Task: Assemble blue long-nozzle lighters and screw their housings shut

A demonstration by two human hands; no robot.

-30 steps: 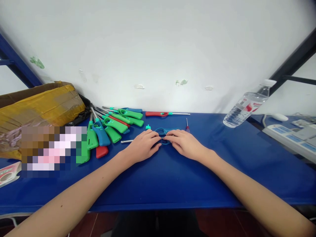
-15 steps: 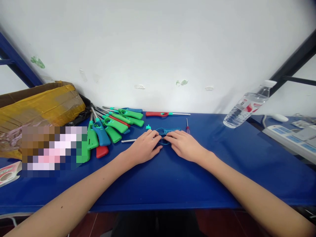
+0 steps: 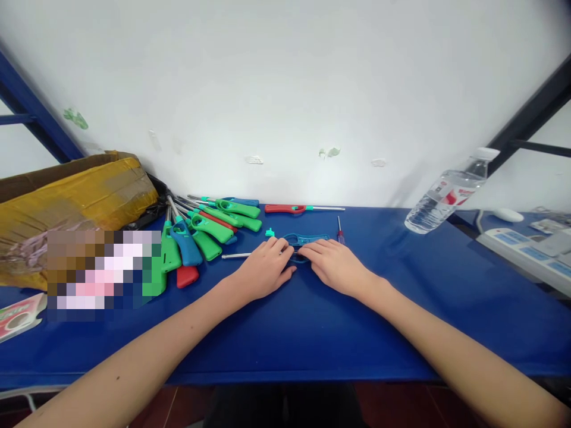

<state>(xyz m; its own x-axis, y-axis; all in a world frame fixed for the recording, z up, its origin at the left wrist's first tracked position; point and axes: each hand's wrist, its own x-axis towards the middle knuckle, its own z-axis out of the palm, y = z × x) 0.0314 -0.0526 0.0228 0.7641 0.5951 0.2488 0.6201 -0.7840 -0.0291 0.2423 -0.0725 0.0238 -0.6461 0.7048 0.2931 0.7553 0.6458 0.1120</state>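
A blue stick lighter lies opened on the table between my hands; one hollow half of its blue casing (image 3: 312,239) shows just beyond my fingertips. My left hand (image 3: 268,267) curls its fingers over the lighter, and the bare metal tube (image 3: 235,256) sticks out to the left from under it. From the other side, my right hand (image 3: 332,261) has bent fingertips pressed on the lighter's body, which they mostly cover. Small parts under the fingers are hidden. Just behind the left hand sits a small turquoise plastic piece (image 3: 270,232). A small screwdriver (image 3: 341,232) lies beyond the right hand.
A pile of green, blue and red lighters (image 3: 207,229) lies to the left, beside a taped cardboard box (image 3: 80,193). One red lighter (image 3: 285,208) rests along the wall. At the right stand a water bottle (image 3: 446,196) and a white power strip (image 3: 526,252).
The view has shifted slightly. My fingers have moved only a little over the lighter, and both hands stay in about the same place.
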